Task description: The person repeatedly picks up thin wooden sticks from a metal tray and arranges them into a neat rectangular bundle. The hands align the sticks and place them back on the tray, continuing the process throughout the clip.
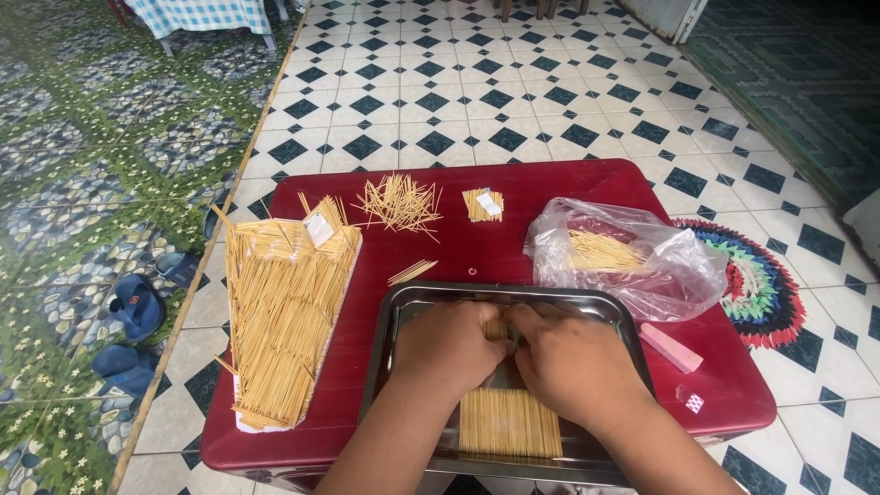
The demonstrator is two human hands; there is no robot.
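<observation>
Both hands work inside a steel tray [403, 312] on a low red table [550, 192]. My left hand [446, 346] and my right hand [570, 356] meet at the tray's middle, fingers closed together around a small bundle of thin wooden sticks [498, 328]. A flat, evened-out batch of sticks [510, 423] lies in the tray just below my wrists. The fingertips hide most of the held bundle.
A big heap of sticks on a white sheet [282, 321] fills the table's left. Loose sticks [400, 203], a small bound bundle [483, 204], a clear plastic bag with sticks [632, 257] and a pink block [671, 347] lie around. Blue sandals [136, 307] sit on the floor.
</observation>
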